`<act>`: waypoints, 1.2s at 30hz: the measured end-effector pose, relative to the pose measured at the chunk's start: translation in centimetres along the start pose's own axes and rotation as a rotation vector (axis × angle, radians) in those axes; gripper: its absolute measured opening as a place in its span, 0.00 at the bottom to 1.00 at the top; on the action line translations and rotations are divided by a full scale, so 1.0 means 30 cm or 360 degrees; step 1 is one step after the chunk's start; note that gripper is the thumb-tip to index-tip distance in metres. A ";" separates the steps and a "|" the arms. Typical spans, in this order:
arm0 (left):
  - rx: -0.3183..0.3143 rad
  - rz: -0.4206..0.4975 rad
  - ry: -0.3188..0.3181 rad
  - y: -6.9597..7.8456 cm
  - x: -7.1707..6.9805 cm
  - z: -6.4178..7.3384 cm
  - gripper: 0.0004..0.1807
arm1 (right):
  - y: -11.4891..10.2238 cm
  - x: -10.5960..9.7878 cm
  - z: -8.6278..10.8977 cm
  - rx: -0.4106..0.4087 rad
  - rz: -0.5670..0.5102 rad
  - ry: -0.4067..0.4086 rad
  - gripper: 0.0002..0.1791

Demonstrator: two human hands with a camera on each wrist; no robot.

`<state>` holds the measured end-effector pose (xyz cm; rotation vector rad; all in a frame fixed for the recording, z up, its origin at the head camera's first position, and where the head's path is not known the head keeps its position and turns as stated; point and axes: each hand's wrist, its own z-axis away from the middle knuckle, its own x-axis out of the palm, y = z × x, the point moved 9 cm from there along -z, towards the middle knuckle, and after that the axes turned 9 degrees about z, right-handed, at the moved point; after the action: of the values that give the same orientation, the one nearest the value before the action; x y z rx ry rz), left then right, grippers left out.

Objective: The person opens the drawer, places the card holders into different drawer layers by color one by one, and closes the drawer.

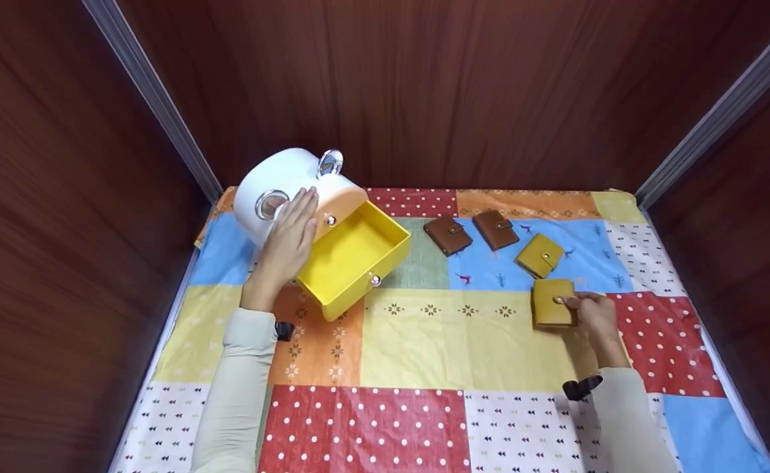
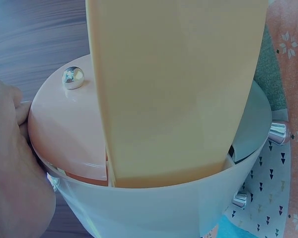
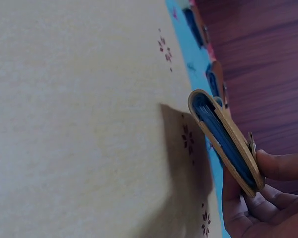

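Observation:
My right hand (image 1: 596, 323) pinches a mustard-yellow snap wallet (image 1: 553, 303) by its snap side, thumb on top and fingers beneath. The right wrist view shows this wallet (image 3: 223, 141) edge-on above the cloth, its shadow below and dark blue inner leaves showing. On the left, my left hand (image 1: 288, 240) rests with straight fingers on a rounded white drawer box (image 1: 286, 167). Its yellow drawer (image 1: 352, 256) is pulled out, and no items show inside. In the left wrist view, the drawer (image 2: 179, 89) juts out beside a peach front (image 2: 69, 121).
Another yellow wallet (image 1: 540, 255) lies just beyond the held one. Two brown wallets, one to the left (image 1: 447, 235) and one to the right (image 1: 495, 228), lie farther back on the patchwork cloth (image 1: 424, 348). Dark wooden panels (image 1: 424, 92) enclose the back and sides.

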<state>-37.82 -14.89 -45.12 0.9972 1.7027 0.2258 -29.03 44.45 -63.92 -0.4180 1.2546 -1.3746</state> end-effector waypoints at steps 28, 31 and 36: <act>-0.0010 0.0011 0.0018 -0.001 -0.005 0.000 0.29 | -0.171 -0.005 0.035 -0.0163 0.0145 0.0070 0.25; -0.0012 0.0010 0.0015 -0.001 -0.005 0.000 0.29 | -0.190 -0.003 0.036 -0.0178 0.0164 0.0074 0.26; -0.0010 0.0007 0.0007 -0.001 -0.001 0.001 0.29 | -0.222 -0.002 0.035 -0.0204 0.0195 0.0073 0.27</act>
<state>-37.82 -14.94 -45.13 0.9967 1.7028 0.2363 -31.39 42.44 -57.95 -0.3926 1.3882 -1.2103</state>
